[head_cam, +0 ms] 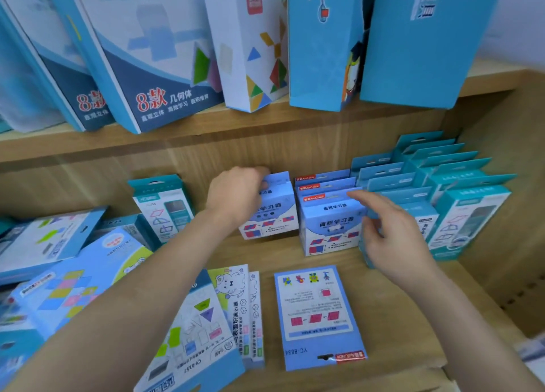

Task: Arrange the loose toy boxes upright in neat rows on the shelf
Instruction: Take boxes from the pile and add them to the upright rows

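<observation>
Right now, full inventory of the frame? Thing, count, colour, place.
Big boxes: about six, blue and white, leaning on the upper shelf.
Lower shelf: one, light wood, holds everything below.
Teal boxes: two or more upright rows, exact count unclear, far right.
Lone teal box: one, upright, back left.
Red-tab boxes: three, light blue, upright in a row, centre.
Held box: one, light blue, upright, beside that row.
Flat box: one, light blue, lying at front centre.
Bear boxes: two, white and blue, lying left of it.
Loose pile: several, blue, lying at left.
Left hand: grips the held box's top.
Right hand: open, by the front red-tab box.
</observation>
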`<action>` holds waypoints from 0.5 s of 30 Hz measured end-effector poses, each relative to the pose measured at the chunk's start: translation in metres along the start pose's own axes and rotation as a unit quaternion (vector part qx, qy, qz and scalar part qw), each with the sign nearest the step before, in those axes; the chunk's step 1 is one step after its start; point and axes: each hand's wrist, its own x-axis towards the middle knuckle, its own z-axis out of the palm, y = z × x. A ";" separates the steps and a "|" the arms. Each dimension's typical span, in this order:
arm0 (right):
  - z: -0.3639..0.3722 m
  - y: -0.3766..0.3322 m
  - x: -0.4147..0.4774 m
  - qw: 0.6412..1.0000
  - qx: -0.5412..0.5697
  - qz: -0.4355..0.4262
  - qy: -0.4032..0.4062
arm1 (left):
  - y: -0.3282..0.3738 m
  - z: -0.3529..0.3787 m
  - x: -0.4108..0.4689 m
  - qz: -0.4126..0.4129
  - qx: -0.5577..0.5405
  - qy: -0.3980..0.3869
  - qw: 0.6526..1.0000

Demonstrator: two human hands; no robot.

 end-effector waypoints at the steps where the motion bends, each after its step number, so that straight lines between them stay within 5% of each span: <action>1: -0.002 0.003 -0.005 1.000 0.014 0.008 0.006 | -0.002 -0.008 -0.001 0.009 -0.006 -0.001 1.000; 7: 0.007 0.013 -0.048 0.990 0.033 0.009 -0.135 | 0.015 -0.031 -0.007 0.079 -0.162 -0.034 0.983; 15: 0.013 0.022 -0.086 0.962 -0.011 0.004 -0.273 | 0.071 0.011 -0.004 0.112 -0.070 0.004 0.991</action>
